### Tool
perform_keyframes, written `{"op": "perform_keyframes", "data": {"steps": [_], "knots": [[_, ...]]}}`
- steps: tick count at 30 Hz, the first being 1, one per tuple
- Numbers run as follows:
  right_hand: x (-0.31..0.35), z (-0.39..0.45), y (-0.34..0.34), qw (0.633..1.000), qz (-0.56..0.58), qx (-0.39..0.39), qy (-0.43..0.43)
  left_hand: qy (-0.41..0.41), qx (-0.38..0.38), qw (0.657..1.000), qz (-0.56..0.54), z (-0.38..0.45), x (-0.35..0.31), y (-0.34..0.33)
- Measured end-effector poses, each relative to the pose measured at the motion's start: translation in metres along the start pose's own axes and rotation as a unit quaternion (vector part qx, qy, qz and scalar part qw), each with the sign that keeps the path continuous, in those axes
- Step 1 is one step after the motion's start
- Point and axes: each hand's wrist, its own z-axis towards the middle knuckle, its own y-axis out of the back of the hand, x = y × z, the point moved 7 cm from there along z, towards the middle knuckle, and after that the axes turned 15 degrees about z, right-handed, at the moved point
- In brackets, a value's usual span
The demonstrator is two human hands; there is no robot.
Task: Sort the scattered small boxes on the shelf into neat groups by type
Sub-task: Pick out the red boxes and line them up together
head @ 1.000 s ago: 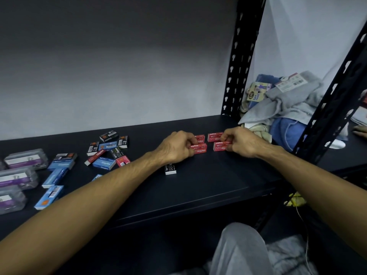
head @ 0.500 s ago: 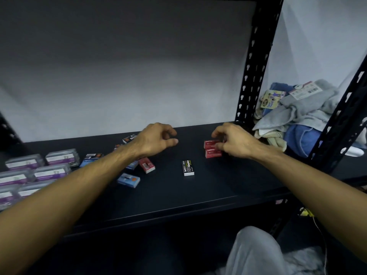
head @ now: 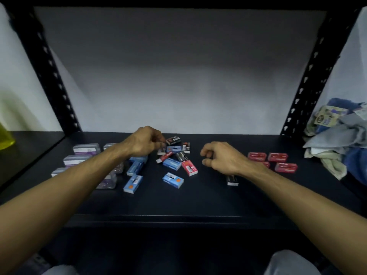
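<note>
On the black shelf (head: 198,201) a mixed pile of small boxes (head: 174,153) lies at centre: black, blue and red ones overlapping. My left hand (head: 144,141) hovers at the pile's left edge, fingers curled and pinched beside a black box (head: 173,140); whether it grips anything is hidden. My right hand (head: 222,158) floats to the right of the pile, loosely curled and holding nothing. Several red boxes (head: 277,157) sit grouped further right. Loose blue boxes (head: 172,180) lie in front. A lone black box (head: 232,180) peeks out under my right wrist.
Clear cases with purple labels (head: 79,155) are grouped at the left, partly behind my left forearm. Piled cloths (head: 337,147) fill the right end beyond the black upright (head: 309,76). A yellow-green object (head: 5,139) sits far left. The shelf's front edge (head: 178,218) runs below my arms.
Both hands left the red boxes, which now rest grouped at the right. My left hand moved over to the mixed pile, my right hand followed leftward, and the view swung left.
</note>
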Motion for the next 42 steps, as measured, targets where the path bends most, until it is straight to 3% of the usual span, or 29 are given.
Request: {"op": "perform_keyframes", "data": {"steps": [13, 30, 35, 42], "knots": [[0.004, 0.015, -0.039, 0.993, -0.059, 0.046, -0.086, -0.018, 0.089, 0.996, -0.002, 0.006, 0.003, -0.042], [-0.004, 0.01, -0.03, 0.998, 0.01, 0.048, -0.046, -0.061, 0.129, 0.988, -0.062, 0.011, -0.004, -0.041], [-0.004, 0.009, -0.027, 1.0, -0.016, 0.022, -0.015, -0.045, 0.095, 0.99, -0.095, 0.008, -0.005, -0.035], [-0.001, 0.005, -0.03, 0.997, -0.021, 0.071, -0.01, -0.068, 0.128, 0.985, -0.089, 0.001, -0.016, -0.036]]}}
